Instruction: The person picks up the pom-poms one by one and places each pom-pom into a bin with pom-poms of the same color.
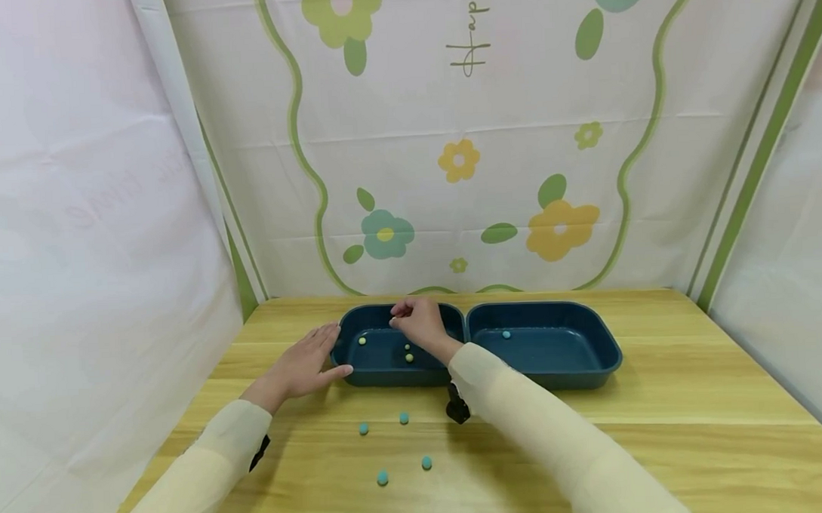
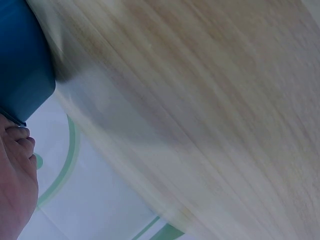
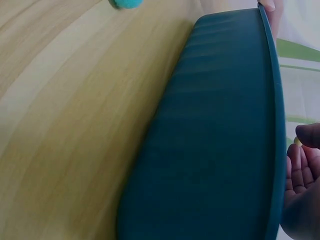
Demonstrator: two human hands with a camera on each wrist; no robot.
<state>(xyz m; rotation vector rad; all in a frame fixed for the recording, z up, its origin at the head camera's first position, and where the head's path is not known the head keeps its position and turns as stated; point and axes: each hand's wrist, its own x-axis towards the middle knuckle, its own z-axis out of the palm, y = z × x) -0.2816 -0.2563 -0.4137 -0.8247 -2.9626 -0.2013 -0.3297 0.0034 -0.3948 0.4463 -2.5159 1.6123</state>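
Observation:
My right hand (image 1: 423, 324) is over the left blue tray (image 1: 381, 379) and pinches a small yellow ball (image 3: 298, 141) between thumb and fingers. In the head view that ball is mostly hidden by the fingers. Inside this tray lie a yellow ball (image 1: 362, 340) on the left, another yellow ball (image 1: 409, 358) near the front and a smaller pale ball (image 1: 407, 347) beside it. My left hand (image 1: 304, 366) rests against the tray's left end, fingers extended along the rim and thumb at the front corner.
A second blue tray (image 1: 565, 380) stands right beside the first, with a blue ball (image 1: 506, 335) inside. Several loose blue balls, among them one blue ball (image 1: 426, 463), lie on the wooden table (image 1: 696, 428) in front. Printed cloth (image 1: 407, 136) walls enclose the table.

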